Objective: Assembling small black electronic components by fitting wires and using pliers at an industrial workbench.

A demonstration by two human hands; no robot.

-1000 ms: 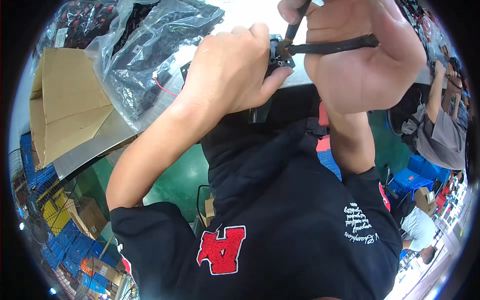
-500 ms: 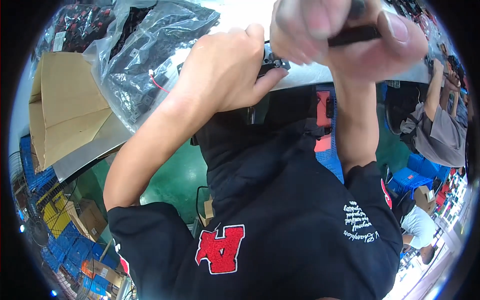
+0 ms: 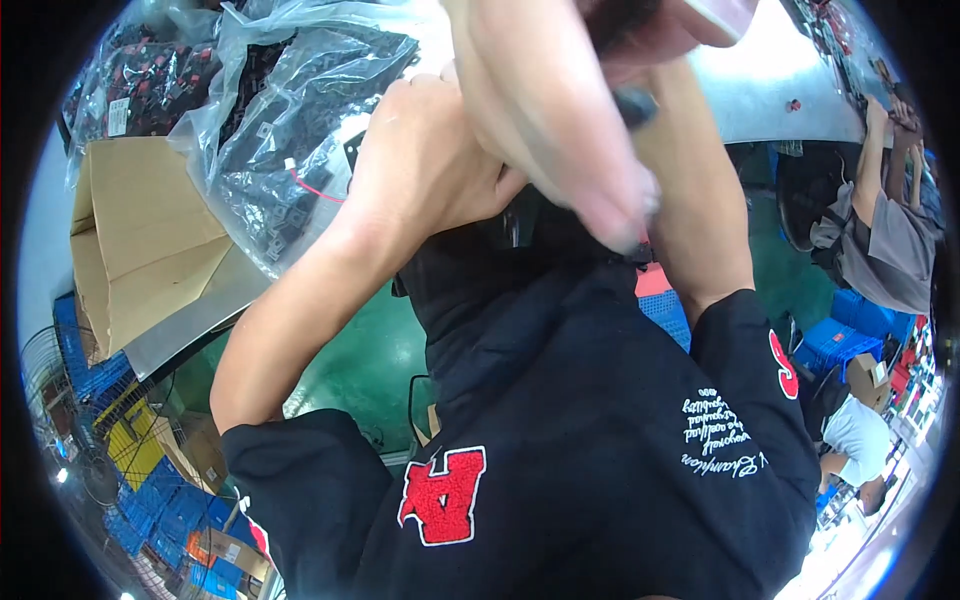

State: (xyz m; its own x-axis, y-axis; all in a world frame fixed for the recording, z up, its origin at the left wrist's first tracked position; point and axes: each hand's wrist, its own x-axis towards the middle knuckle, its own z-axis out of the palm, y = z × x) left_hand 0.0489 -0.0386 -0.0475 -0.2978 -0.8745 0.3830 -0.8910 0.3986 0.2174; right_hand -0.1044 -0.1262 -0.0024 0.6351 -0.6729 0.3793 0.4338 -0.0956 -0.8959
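My left hand [image 3: 425,150] is closed at the table's near edge, its fingertips mostly hidden behind my right hand. A dark corner of a black part [image 3: 353,150] shows beside its wrist side; the rest of that part is covered. Close to the camera, my right hand [image 3: 550,110] is smeared by motion, its fingers curled round a dark tool [image 3: 636,106] whose kind I cannot make out. To the left of my left hand, a thin red wire [image 3: 318,190] with a white connector [image 3: 290,164] lies against the clear plastic bag [image 3: 270,180] of black parts.
An open cardboard box [image 3: 140,240] stands at the table's left edge, beneath another bag of black and red parts [image 3: 160,80]. A small red piece [image 3: 793,106] lies on the table [image 3: 780,70] at the right. Farther right, a person in grey [image 3: 880,240] works near blue crates [image 3: 840,340].
My right hand has swung left and toward my body, now covering my left fingers and the black part seen there before. My left hand stays nearly in place.
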